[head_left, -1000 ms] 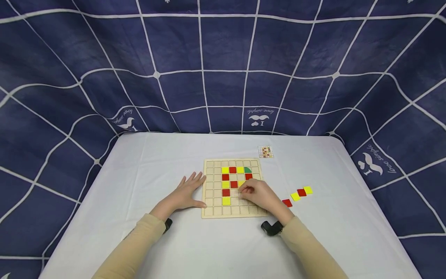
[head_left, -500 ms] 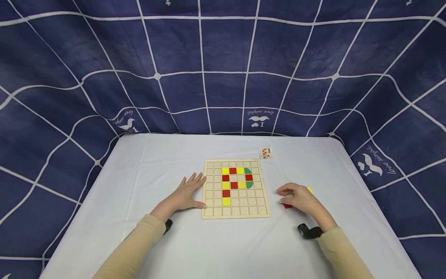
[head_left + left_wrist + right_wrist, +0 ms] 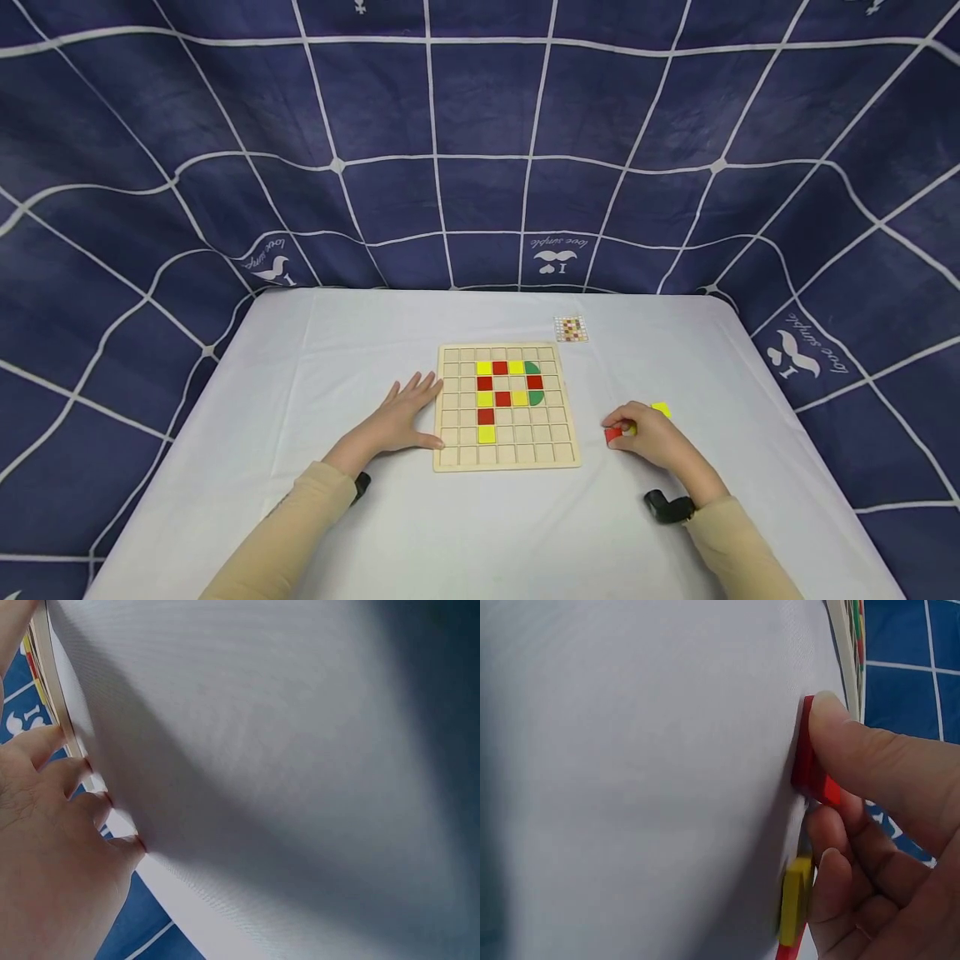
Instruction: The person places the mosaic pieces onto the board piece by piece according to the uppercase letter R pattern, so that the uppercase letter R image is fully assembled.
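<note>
A square wooden grid board [image 3: 456,457] lies on the table, with yellow and red square tiles and two green rounded tiles set in its cells. My left hand [image 3: 396,421] lies spread at the board's left side, thumb and fingertips right at the edge. To the right of the board, my right hand [image 3: 651,435] pinches a red square tile [image 3: 613,435] between thumb and fingers. The right wrist view shows the thumb along the red tile [image 3: 804,754], which stands tilted close over the cloth. A yellow tile [image 3: 795,900] lies beside the curled fingers, with another red tile partly hidden beyond it.
A small printed pattern card [image 3: 571,328] lies behind the board's far right corner. Another yellow tile [image 3: 661,409] shows past the right hand. White cloth [image 3: 480,533] covers the table, and a dark blue checked curtain [image 3: 480,200] hangs around its back and sides.
The right hand has moved from the board to the loose tiles on the right and taken hold of a red tile. A second green tile shows on the board. The left hand stays put.
</note>
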Available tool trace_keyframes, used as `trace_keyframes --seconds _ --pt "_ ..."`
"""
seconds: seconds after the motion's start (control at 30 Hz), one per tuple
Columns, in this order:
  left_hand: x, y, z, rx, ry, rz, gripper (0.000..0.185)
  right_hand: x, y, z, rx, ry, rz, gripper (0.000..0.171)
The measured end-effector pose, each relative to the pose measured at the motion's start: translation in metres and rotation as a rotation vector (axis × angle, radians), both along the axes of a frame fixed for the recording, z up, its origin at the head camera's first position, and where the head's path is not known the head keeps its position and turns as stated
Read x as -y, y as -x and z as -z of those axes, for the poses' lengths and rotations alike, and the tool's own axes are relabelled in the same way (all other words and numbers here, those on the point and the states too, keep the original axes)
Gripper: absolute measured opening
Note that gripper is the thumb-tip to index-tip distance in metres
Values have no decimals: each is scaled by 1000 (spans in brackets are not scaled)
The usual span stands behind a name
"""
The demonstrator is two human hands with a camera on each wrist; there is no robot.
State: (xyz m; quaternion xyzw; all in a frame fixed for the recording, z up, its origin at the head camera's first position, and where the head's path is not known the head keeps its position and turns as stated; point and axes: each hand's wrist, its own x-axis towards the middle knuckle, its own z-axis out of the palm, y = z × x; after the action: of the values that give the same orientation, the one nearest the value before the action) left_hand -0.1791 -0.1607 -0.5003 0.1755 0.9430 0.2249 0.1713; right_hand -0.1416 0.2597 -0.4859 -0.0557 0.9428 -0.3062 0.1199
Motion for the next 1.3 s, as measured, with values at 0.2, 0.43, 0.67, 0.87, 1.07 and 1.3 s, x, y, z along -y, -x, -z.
trace_keyframes --seconds 0.2,0.43,0.67,0.87,1.07,1.3 --pt "0 0 0 -1 4 -4 114 9 2 -1 -9 47 3 21" --pt "0 -1 0 3 -1 -5 113 26 9 -1 -29 113 14 16" --pt "1 -1 1 -11 0 -1 114 63 15 -5 9 261 -3 17" --pt "0 -1 2 -20 -1 4 114 101 13 -3 -11 332 -93 17" --pt "0 -1 2 -21 0 4 115 133 9 2 16 384 -175 16" --pt "1 -1 3 -16 0 8 113 153 6 10 6 386 -235 16"
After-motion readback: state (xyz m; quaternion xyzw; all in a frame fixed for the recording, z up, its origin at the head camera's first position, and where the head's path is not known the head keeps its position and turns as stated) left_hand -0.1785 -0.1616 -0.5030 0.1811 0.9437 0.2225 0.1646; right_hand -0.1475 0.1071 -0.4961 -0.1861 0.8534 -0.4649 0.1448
